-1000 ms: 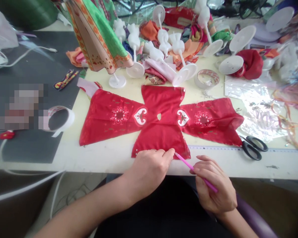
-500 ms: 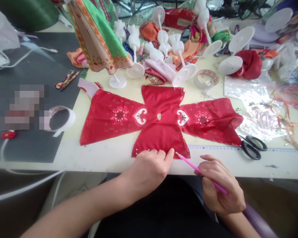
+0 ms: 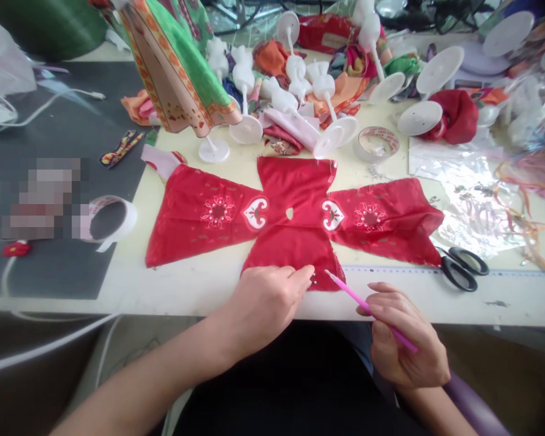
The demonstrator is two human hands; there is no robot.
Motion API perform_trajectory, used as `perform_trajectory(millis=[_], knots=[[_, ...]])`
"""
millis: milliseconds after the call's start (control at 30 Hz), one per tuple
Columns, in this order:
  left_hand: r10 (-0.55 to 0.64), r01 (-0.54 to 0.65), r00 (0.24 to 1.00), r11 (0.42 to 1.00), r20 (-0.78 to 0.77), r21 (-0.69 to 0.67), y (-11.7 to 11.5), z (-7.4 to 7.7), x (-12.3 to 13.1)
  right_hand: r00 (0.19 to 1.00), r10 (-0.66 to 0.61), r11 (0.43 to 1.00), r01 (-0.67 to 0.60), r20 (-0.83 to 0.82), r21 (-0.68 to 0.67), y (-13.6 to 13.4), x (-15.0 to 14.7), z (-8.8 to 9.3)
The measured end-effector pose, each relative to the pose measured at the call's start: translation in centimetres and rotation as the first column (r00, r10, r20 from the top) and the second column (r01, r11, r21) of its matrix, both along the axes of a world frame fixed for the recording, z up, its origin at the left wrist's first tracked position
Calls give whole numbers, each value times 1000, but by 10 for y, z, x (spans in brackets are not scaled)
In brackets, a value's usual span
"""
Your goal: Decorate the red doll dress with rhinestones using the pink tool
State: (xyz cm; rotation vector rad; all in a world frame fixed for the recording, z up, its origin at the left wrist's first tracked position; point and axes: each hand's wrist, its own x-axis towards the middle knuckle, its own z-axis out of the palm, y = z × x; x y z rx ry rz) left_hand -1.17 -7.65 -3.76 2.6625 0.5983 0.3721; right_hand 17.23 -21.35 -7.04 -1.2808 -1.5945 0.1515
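Note:
A red cross-shaped fabric garment piece (image 3: 295, 245) lies spread on the table, with a small hole at its middle and white printed motifs on its side panels. My left hand (image 3: 270, 297) rests over its lower flap, fingers stretched to the right and close together; the thumb is hidden. Tiny pale beads (image 3: 313, 279) sit on the cloth by these fingertips. In my right hand (image 3: 406, 339) is a slim pink pen (image 3: 356, 298), held between thumb and fingers. Its pale tip hovers over or touches the flap's right part; I cannot tell which.
Black-handled scissors (image 3: 459, 269) lie right of the cloth, beside a ruler (image 3: 390, 271). Tape rolls stand left (image 3: 129, 221) and behind (image 3: 358, 145). White mini mannequins (image 3: 243, 69) crowd the back, one wearing a green and beige dress (image 3: 177, 79). Shiny plastic bags (image 3: 475, 200) lie right.
My left fingers have shifted slightly up and left, uncovering beads on the flap. The pink pen's tip has risen a little and moved right.

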Motion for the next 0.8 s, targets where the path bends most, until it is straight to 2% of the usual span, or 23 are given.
perform_trajectory(millis=[133,267,467,633,800], knots=[[-11,12,999,1000,-35,22,-2,-5,0,1000,-5,1000,5,14,17,1,0,-2],[-42,59,993,985,-106,160,-8,-8,-2,1000,-14,1000,14,27,17,2,0,-3],[-110,175,972,928,-207,328,-12,-2,-1,1000,2,1000,-2,19,11,3,1,-4],[-101,145,982,944,-158,298,-9,-4,1,999,-18,1000,18,47,6,4,-1,-3],[-32,28,999,981,20,191,-8,-5,-6,984,-73,992,89,163,-93,10,-8,5]])
